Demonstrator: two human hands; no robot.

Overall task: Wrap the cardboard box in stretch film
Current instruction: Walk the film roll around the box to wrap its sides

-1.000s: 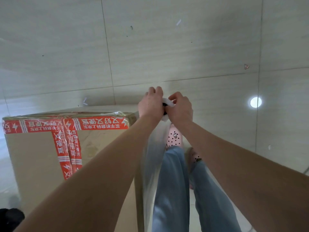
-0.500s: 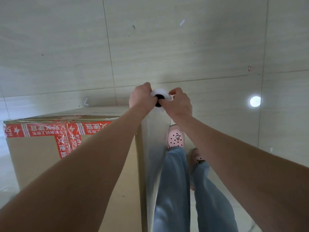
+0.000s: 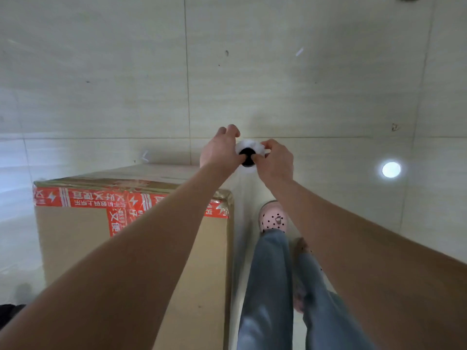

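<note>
Fingers [image 3: 228,130] of the left hand [image 3: 218,152]: curled round the box-ward side of the white roll of clear stretch film with a black core [image 3: 250,154]. Those of the right hand [image 3: 275,161] pinched the opposite rim, thumb at the core. Roll: held end-on, just past the far right corner of the tall brown cardboard box [image 3: 75,236], apart from it. Box: sealed along its top edge with red printed tape [image 3: 83,198]. Change over the last second: the roll had travelled from beside the box's top right corner to beyond it, and the core's dark mouth had come into full view. Film sheet [image 3: 238,218]: a faint translucent band down the box's right face, its lower run too pale to trace. Judgement: that face was being covered, with the corner turn likely next; slack there could wrinkle the wrap. Right of the box: blue denim legs [image 3: 267,274] and a pink perforated clog [image 3: 274,218], on pale tiled floor [image 3: 303,84].
</note>
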